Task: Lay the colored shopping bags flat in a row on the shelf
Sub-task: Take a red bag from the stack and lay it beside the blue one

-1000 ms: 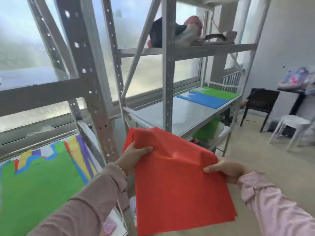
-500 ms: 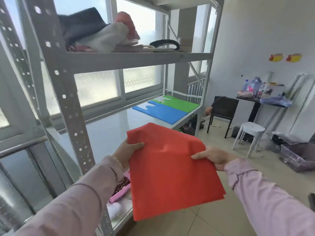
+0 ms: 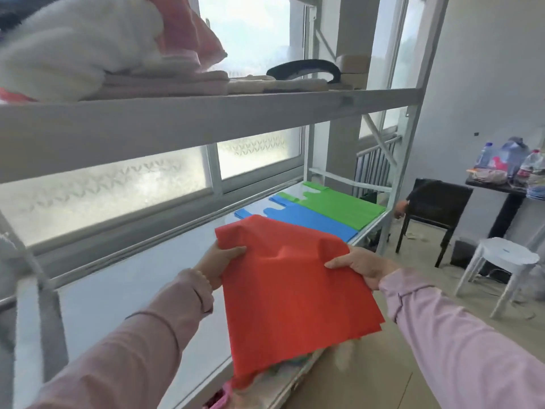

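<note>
A red shopping bag (image 3: 292,293) hangs in the air in front of the middle shelf (image 3: 141,287), partly over its front edge. My left hand (image 3: 219,259) grips the bag's left edge, thumb on top. My right hand (image 3: 364,265) grips its right edge the same way. Farther along the shelf a blue bag (image 3: 306,218) lies flat, with a green bag (image 3: 339,206) flat beside it at the far end. The red bag's upper part is slightly rumpled between my hands.
The upper shelf (image 3: 206,113) carries folded cloths and a black-handled bag close above. A shelf upright (image 3: 401,160) stands at the far end. To the right are a black chair (image 3: 436,208), a white stool (image 3: 501,261) and a dark table with bottles. A lower shelf holds mixed items.
I have moved rightward along the rack, carrying the red bag in both hands. The bag now hangs closer to the blue and green bags, over the shelf's front edge.
</note>
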